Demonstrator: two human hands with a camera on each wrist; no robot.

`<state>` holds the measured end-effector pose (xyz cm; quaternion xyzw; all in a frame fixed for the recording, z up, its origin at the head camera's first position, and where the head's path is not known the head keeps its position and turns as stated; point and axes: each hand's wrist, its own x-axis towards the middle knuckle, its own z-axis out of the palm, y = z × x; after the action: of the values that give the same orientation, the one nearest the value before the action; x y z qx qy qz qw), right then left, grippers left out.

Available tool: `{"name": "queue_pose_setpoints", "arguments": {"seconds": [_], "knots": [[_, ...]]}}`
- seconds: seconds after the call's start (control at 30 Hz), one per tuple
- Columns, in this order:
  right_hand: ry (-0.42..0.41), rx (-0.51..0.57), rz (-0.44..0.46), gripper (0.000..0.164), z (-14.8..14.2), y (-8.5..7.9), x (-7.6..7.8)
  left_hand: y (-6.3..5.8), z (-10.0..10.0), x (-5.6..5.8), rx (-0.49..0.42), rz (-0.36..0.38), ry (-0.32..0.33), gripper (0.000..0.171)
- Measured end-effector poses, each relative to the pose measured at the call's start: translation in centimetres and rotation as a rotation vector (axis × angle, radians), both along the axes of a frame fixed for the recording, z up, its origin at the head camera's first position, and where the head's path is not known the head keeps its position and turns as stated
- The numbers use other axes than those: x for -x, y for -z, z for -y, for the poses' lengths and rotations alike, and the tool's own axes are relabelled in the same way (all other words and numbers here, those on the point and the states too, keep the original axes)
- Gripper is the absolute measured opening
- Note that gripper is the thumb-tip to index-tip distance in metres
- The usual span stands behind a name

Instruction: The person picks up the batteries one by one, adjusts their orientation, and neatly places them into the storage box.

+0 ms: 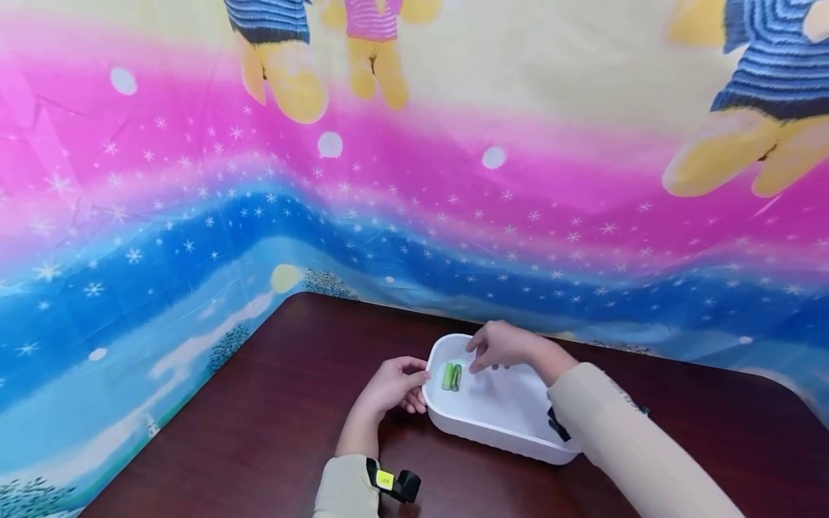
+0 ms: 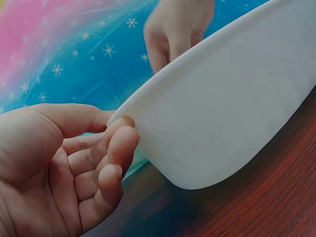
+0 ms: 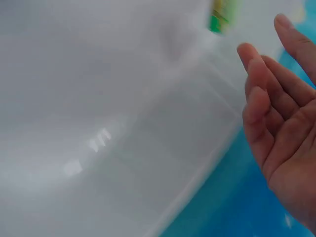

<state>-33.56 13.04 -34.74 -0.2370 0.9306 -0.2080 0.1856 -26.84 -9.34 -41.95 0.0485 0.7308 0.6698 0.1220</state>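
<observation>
A white plastic basin point(image 1: 499, 435) with rounded corners sits on the table. Two green batteries point(image 1: 451, 376) lie side by side on its floor, toward the left end; the right wrist view catches only a blurred green and yellow battery end point(image 3: 219, 17). My left hand point(image 1: 393, 387) pinches the basin's left rim between thumb and fingers, as the left wrist view shows close up point(image 2: 69, 163). Over the basin's far side hovers my right hand point(image 1: 504, 347), just right of the batteries. Its fingers are apart from the thumb, with nothing between them point(image 3: 286, 113).
The dark reddish-brown wooden table point(image 1: 259, 432) has a rounded far left corner. Behind it hangs a colourful cloth point(image 1: 388, 216) with snowflakes and bears, reaching down to the table's back edge. Black bands with small devices point(image 1: 395, 483) circle the wrists over beige sleeves.
</observation>
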Motion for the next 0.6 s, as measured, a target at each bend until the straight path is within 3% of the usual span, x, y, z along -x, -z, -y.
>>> {"name": "queue_pose_setpoints", "arguments": {"seconds": [0.13, 0.27, 0.43, 0.6], "knots": [[0.010, 0.029, 0.000, 0.035, -2.6, -3.1, -0.8, 0.0, 0.1, -0.1, 0.003, 0.001, 0.011, 0.033], [0.037, 0.029, -0.024, 0.032, -5.7, -5.0, -1.8, 0.0, 0.2, -0.1, -0.002, 0.008, 0.026, 0.035], [0.113, 0.025, -0.044, 0.031, -10.1, -5.4, -3.1, 0.0, 0.3, -0.1, -0.004, 0.012, 0.043, 0.039], [0.179, 0.027, -0.046, 0.030, -14.6, -4.8, -4.5, 0.0, 0.3, -0.2, -0.004, 0.010, 0.051, 0.040]]}}
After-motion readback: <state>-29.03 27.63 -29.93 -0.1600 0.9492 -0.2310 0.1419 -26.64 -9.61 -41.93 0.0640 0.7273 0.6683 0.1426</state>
